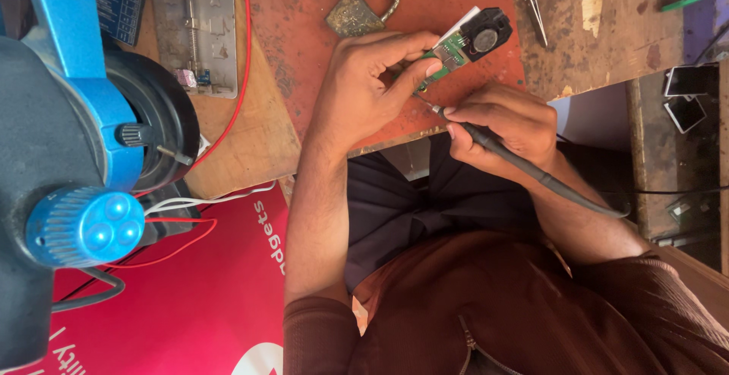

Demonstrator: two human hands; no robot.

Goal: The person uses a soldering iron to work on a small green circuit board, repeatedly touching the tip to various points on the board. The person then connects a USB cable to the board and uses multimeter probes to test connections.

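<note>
My left hand [363, 90] pinches a small green circuit board [449, 54] with a black round-buttoned casing [486, 31] attached to its far end. It holds them just above the red-brown work mat [304, 25]. My right hand [507, 126] grips a thin dark soldering pen [493, 147] like a pencil. The pen's metal tip touches the near end of the board, beside my left thumb. A dark cable [585, 199] trails from the pen over my right wrist.
A brass padlock [363, 10] lies just beyond my left hand, tweezers [531, 3] to its right. A metal jig plate [205, 25] and red wire [241, 79] sit far left. A blue-and-black microscope head [76, 132] fills the left, above a red printed sheet [182, 306].
</note>
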